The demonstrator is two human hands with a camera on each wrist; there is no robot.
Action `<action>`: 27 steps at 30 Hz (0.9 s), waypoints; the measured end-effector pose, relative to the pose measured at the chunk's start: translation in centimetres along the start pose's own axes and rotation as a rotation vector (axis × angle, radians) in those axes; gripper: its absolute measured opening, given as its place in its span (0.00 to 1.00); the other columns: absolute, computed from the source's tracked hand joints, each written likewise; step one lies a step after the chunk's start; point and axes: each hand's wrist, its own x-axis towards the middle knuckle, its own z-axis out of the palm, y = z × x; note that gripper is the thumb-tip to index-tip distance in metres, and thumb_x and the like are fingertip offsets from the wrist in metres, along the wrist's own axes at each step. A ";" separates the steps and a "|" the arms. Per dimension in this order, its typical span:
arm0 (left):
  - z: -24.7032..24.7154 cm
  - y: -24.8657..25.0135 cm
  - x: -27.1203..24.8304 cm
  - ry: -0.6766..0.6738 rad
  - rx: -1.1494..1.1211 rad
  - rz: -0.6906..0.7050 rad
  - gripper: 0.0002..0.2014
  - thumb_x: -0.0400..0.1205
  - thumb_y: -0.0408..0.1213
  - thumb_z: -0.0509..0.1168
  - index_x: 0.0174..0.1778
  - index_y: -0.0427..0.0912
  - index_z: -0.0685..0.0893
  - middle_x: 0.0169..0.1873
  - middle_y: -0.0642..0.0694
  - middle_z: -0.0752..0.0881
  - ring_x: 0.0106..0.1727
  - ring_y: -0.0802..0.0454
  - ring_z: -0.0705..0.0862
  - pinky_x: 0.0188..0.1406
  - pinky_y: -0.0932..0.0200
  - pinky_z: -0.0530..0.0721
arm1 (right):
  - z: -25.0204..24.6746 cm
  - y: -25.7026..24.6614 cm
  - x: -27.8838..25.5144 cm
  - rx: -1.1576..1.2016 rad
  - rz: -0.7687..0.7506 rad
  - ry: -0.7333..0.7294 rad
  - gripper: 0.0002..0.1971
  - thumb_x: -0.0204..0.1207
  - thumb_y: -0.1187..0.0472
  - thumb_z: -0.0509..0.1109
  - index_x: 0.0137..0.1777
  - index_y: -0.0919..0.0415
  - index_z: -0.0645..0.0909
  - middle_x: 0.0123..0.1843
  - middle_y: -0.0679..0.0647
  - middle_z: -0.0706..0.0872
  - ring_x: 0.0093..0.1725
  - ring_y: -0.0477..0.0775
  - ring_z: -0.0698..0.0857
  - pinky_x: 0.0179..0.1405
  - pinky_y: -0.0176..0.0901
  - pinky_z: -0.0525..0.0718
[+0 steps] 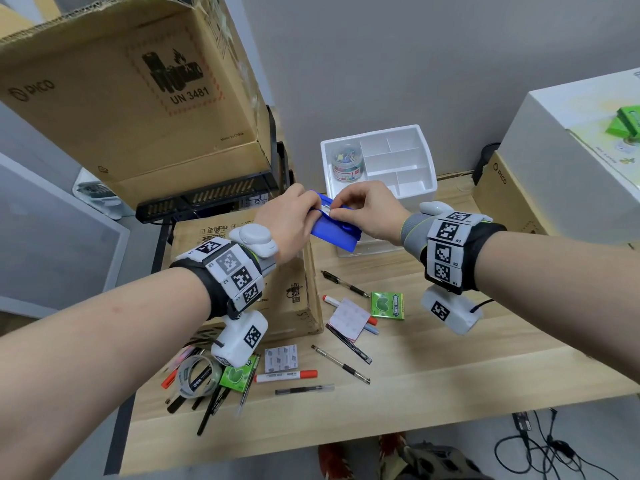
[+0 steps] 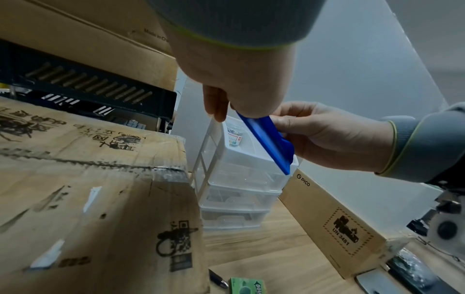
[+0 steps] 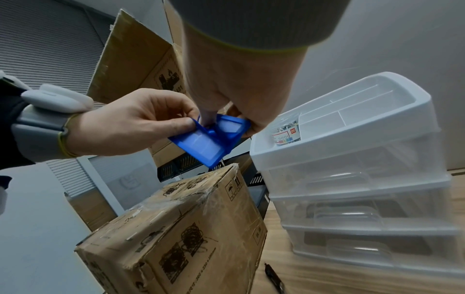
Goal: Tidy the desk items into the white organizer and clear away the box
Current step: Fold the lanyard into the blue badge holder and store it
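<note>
Both hands hold a flat blue plastic case (image 1: 334, 230) in the air just in front of the white organizer (image 1: 420, 140). My left hand (image 1: 294, 216) grips its left end; my right hand (image 1: 363, 209) pinches its top edge. The blue case (image 3: 208, 143) hangs above the taped cardboard box (image 3: 181, 228). The organizer (image 3: 352, 139) has a divided top tray and clear drawers below; a tub of coloured clips (image 1: 348, 164) stands in its left compartment. The blue case (image 2: 271, 141) is seen edge-on in the left wrist view. The cardboard box (image 1: 270, 292) stands left of the organizer.
Loose on the wooden desk (image 1: 450, 358) lie several pens, red markers (image 1: 285, 375), two green gum packs (image 1: 387, 305), a sticky-note pad (image 1: 349, 318), a tape roll (image 1: 197, 375) and a sachet (image 1: 280, 358). Large cartons (image 1: 121, 98) stand at left, boxes (image 1: 571, 140) at right.
</note>
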 end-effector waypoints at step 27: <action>-0.8 2.0 1.4 -0.054 -0.747 -0.573 0.04 0.81 0.28 0.63 0.47 0.38 0.83 0.46 0.38 0.85 0.37 0.44 0.88 0.23 0.57 0.87 | 0.7 -0.8 -1.7 0.055 0.111 -0.087 0.08 0.69 0.59 0.84 0.42 0.59 0.88 0.41 0.51 0.88 0.40 0.48 0.85 0.46 0.41 0.87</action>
